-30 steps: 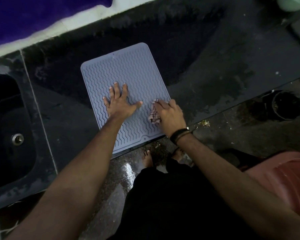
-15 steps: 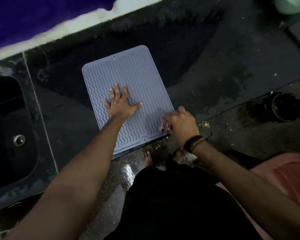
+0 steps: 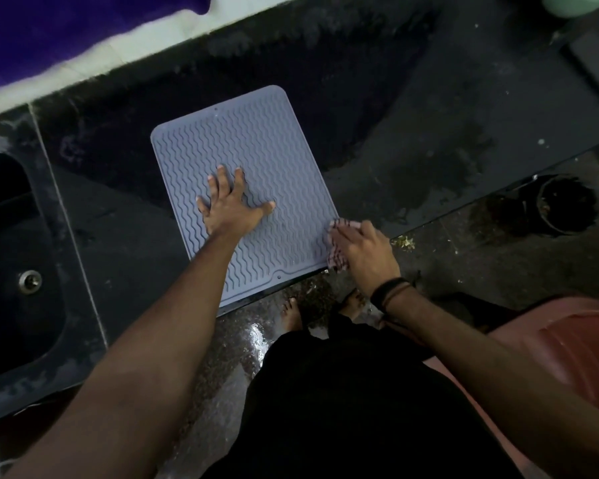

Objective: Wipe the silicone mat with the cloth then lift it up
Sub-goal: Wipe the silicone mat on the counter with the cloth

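A grey-blue silicone mat (image 3: pixel 256 143) with a wavy ridge pattern lies flat on the dark counter (image 3: pixel 412 140), its near edge at the counter's front edge. My left hand (image 3: pixel 230 207) presses flat on the mat's middle, fingers spread. My right hand (image 3: pixel 363 250) is closed on a small checked cloth (image 3: pixel 336 259) at the mat's near right corner. Most of the cloth is hidden under the hand.
A dark sink (image 3: pixel 18 271) with a metal drain (image 3: pixel 30 281) lies to the left. A round dark pot (image 3: pixel 564 205) stands on the floor at right, with a reddish plastic item (image 3: pixel 574 344) nearer me. My bare feet (image 3: pixel 291 312) stand on the wet floor below the counter edge.
My right hand has slid the cloth from the mat's lower middle rightward to its near right corner. My left hand has stayed pressed on the mat.
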`<state>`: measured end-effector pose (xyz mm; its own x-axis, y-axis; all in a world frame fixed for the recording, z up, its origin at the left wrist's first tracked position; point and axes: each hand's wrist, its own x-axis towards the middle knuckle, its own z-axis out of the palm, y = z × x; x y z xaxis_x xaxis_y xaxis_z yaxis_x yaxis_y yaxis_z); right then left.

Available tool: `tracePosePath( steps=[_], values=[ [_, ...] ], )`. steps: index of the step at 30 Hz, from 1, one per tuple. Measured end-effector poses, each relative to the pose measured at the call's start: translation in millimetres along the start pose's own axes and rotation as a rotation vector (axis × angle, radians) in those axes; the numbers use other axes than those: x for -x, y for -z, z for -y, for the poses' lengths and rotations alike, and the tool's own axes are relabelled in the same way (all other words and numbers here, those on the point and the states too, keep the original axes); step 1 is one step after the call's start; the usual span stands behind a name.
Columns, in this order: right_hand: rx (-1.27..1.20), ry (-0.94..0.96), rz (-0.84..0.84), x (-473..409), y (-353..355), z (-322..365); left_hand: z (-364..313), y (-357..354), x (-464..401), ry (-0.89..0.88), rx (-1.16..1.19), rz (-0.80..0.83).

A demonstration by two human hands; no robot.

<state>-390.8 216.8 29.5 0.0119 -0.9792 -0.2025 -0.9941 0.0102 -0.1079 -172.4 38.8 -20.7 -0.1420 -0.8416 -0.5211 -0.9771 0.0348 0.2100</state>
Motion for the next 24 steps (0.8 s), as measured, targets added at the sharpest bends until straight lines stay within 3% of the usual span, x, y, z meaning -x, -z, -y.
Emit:
tracePosePath(
  steps=[4, 9, 13, 19, 24],
  values=[
    [0.042, 0.053, 0.068, 7, 17, 0, 0, -1, -1, -0.001, -0.007, -0.007],
    [-0.126, 0.007, -0.084, -66, 36, 19, 1, -2, -1, -0.014, 0.006, -0.011],
    [-0.062, 0.032, 0.027, -101, 15, 32, 1, -1, -3, -0.001, -0.008, -0.015],
    [-0.097, 0.112, -0.033, -37, -8, 12, 0, 0, -3, 0.020, -0.003, -0.004],
    [-0.074, 0.242, 0.145, 2, 9, 1, 0, 0, -3, 0.029, 0.012, 0.008]
  ],
)
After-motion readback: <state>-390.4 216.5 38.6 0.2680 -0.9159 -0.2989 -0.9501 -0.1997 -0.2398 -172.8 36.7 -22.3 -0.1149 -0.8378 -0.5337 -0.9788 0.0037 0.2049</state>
